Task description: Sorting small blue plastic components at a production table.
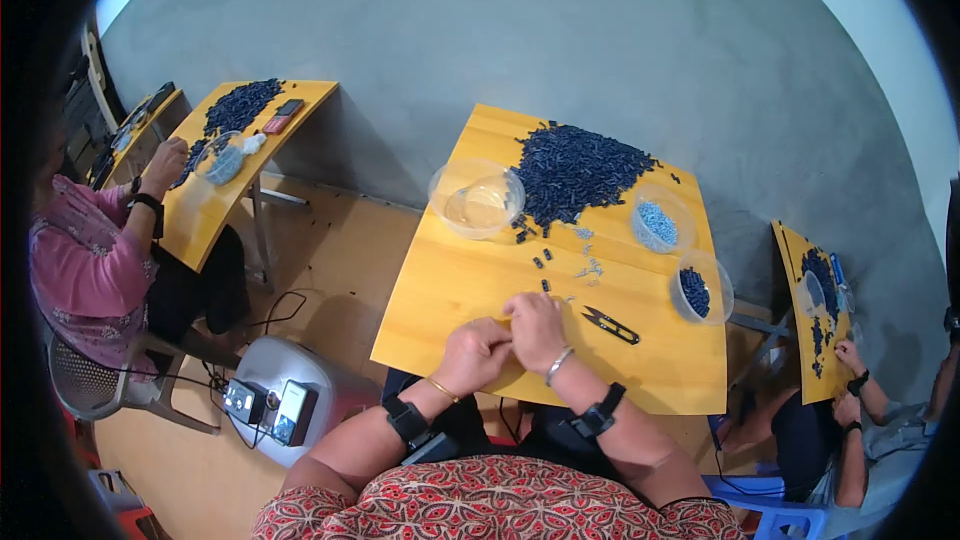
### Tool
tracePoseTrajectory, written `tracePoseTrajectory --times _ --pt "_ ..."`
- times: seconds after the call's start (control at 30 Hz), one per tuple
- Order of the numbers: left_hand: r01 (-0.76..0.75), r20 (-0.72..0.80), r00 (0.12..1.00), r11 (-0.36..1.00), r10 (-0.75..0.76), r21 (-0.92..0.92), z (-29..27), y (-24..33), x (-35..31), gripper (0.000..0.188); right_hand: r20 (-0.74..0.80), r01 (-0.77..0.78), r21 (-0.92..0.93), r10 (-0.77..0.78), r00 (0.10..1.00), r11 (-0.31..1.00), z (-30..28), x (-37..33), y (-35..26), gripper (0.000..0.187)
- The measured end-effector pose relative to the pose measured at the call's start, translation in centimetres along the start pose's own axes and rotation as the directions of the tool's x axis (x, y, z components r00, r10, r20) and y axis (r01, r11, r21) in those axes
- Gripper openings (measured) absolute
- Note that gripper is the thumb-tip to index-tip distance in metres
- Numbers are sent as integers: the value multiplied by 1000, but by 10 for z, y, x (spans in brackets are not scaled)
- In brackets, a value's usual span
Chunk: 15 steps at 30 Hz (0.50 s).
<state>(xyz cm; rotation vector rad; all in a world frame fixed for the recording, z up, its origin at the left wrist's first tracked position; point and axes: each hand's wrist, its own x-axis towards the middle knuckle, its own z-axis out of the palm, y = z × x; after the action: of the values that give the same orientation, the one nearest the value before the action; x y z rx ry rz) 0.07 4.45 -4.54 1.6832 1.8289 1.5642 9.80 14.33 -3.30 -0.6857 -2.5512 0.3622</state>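
Over the near part of the yellow table (440, 285), my left hand (474, 354) and my right hand (538, 332) meet, fingers pinched together. Whatever they hold is too small or hidden to make out. Just right of my right hand lies a pair of black thread snips (611, 325). Beyond my fingers are a few loose dark blue pieces (545, 285) and a scatter of small pale grey-blue pieces (592, 268). A large heap of small dark blue pieces (580, 172) covers the far part of the table.
A clear, seemingly empty bowl (438, 202) stands left of the heap. To the right are one bowl (686, 230) with light blue pieces and another (724, 292) with dark ones. Two people (95, 270) (885, 450) work at side tables. A grey stool (330, 380) carries devices.
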Motion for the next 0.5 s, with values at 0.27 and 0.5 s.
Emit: tracePoseTrajectory --times 0.27,0.5 --pt "416 350 807 36 -476 -909 -33 22 11 10 -131 31 458 34 991 888 -66 -10 -32 14" --pt "401 371 823 -21 -430 -916 -28 36 5 12 -228 146 261 -86 970 954 -67 -12 -52 18"
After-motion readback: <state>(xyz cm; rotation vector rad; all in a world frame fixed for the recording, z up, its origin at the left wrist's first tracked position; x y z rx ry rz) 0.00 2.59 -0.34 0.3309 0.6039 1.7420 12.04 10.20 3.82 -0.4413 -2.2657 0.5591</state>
